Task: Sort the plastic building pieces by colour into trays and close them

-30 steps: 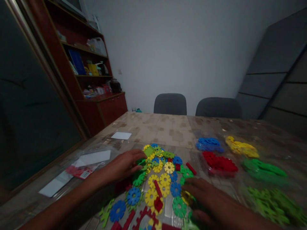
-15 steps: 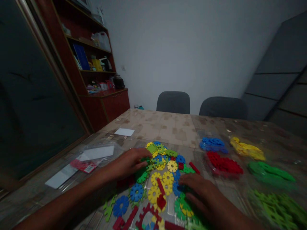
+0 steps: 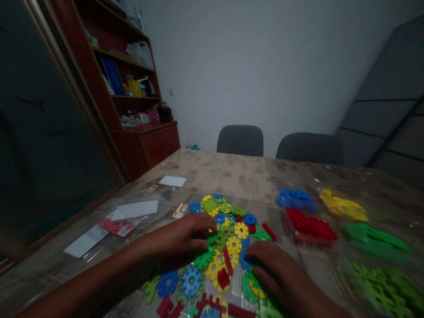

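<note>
A mixed heap of flat plastic gear-shaped pieces (image 3: 228, 234), in blue, yellow, green and red, lies on the table (image 3: 228, 176) in front of me. My left hand (image 3: 185, 236) rests on the heap's left side, fingers curled over green and red pieces. My right hand (image 3: 274, 267) lies flat on the heap's right side, fingers stretched toward a blue piece (image 3: 243, 260). I cannot make out anything held in either hand.
Sorted piles lie to the right: blue (image 3: 294, 198), yellow (image 3: 344, 206), red (image 3: 309, 225), dark green (image 3: 372, 238), light green (image 3: 384, 282). A clear bag with a red label (image 3: 122, 218) and a white card (image 3: 172, 181) lie left. Two grey chairs (image 3: 240, 140) stand beyond; a wooden shelf unit (image 3: 132, 101) stands at left.
My left hand slid right and nearer, deeper onto the heap. My right hand moved up and left onto the pieces. A blue piece at the heap's far left edge is now uncovered.
</note>
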`<action>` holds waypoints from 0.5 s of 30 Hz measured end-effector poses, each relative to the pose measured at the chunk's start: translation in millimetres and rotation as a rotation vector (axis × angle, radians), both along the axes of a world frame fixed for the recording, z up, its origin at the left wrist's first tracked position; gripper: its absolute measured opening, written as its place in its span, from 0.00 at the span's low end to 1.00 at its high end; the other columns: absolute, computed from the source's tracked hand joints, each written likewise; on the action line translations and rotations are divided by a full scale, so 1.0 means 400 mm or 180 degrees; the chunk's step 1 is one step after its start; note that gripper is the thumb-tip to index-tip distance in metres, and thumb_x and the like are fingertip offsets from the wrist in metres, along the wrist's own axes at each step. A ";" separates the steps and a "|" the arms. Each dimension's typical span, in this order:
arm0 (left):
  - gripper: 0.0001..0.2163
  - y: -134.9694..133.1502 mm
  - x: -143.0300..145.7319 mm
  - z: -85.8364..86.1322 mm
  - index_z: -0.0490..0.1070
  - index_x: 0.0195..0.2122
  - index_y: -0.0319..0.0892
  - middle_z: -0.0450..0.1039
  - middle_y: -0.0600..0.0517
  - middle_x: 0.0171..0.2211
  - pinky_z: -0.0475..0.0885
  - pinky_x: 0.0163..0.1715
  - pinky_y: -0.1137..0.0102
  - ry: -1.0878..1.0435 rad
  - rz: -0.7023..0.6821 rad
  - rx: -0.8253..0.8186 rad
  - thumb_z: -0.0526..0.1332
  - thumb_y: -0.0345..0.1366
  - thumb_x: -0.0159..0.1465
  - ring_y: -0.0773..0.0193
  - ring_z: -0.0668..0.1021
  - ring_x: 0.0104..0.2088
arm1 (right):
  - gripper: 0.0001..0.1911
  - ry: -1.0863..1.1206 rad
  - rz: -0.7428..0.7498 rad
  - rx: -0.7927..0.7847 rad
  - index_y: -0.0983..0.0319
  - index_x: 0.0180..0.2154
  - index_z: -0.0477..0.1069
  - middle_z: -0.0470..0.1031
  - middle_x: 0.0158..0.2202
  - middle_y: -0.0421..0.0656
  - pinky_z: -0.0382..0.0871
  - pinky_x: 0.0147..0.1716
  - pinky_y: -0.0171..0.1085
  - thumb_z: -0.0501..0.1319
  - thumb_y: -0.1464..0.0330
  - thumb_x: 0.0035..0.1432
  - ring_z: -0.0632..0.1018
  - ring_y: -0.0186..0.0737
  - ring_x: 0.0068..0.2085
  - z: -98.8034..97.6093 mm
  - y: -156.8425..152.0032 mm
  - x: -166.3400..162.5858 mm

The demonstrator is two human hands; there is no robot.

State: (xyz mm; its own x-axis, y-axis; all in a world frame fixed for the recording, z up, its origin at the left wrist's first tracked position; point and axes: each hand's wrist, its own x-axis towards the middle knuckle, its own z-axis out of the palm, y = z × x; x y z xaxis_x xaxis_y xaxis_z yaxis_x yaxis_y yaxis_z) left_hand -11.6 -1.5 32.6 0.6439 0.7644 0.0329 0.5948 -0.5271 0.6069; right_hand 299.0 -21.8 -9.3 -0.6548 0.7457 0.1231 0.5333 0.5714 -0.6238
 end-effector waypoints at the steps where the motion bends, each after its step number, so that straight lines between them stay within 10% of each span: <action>1: 0.16 0.000 -0.002 0.004 0.70 0.54 0.49 0.72 0.48 0.55 0.65 0.57 0.59 -0.0002 0.0011 0.0039 0.62 0.31 0.65 0.54 0.73 0.55 | 0.14 0.0012 0.0024 0.0027 0.57 0.51 0.71 0.76 0.52 0.47 0.69 0.55 0.48 0.54 0.70 0.67 0.75 0.46 0.53 0.011 -0.004 -0.006; 9: 0.16 -0.006 -0.029 0.035 0.70 0.54 0.49 0.75 0.49 0.51 0.69 0.51 0.62 0.0287 0.0119 0.0048 0.62 0.33 0.65 0.55 0.76 0.50 | 0.22 -0.0497 0.0809 0.0490 0.58 0.59 0.66 0.71 0.58 0.50 0.72 0.49 0.43 0.59 0.72 0.64 0.75 0.49 0.53 0.051 -0.040 -0.115; 15: 0.13 -0.013 -0.018 0.034 0.72 0.50 0.47 0.75 0.49 0.46 0.69 0.46 0.64 0.0521 0.0068 -0.0139 0.65 0.35 0.64 0.53 0.76 0.46 | 0.04 -0.0553 0.0838 0.0926 0.60 0.41 0.71 0.77 0.42 0.44 0.69 0.36 0.36 0.62 0.71 0.63 0.74 0.42 0.41 -0.025 -0.034 -0.138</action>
